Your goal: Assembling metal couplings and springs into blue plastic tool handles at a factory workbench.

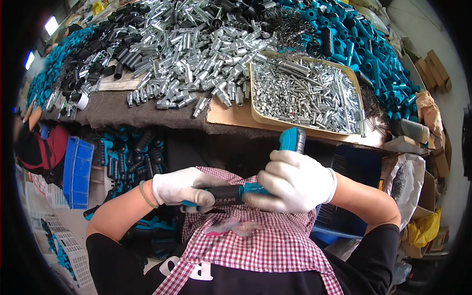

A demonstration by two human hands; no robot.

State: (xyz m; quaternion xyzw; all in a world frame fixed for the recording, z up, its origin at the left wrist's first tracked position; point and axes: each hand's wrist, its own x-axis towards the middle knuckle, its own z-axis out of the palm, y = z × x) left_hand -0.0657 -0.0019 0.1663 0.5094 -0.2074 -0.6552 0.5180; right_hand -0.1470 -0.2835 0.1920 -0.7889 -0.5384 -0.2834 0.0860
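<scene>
Just above my lap, both hands in white gloves are closed on a teal-and-black tool handle [228, 195]. My left hand [181, 188] wraps round its black end, thumb lying along the top. My right hand [294, 182] grips the teal part on the other side. From the top of that fist sticks a rounded teal-and-black grip end [293, 139], tilted slightly right. Whether this end belongs to the same handle is hidden by the fingers. A checked apron [255, 246] lies behind the hands.
Ahead, a cloth-covered bench [113, 109] bears heaped silver metal fittings [196, 64], black tubes [129, 59] and teal handle parts [388, 73]. A shallow tray [254, 93] holds small pins. Under the bench lie more teal-and-black handles [130, 162]. A blue crate [77, 172] and another person [42, 152] are at left.
</scene>
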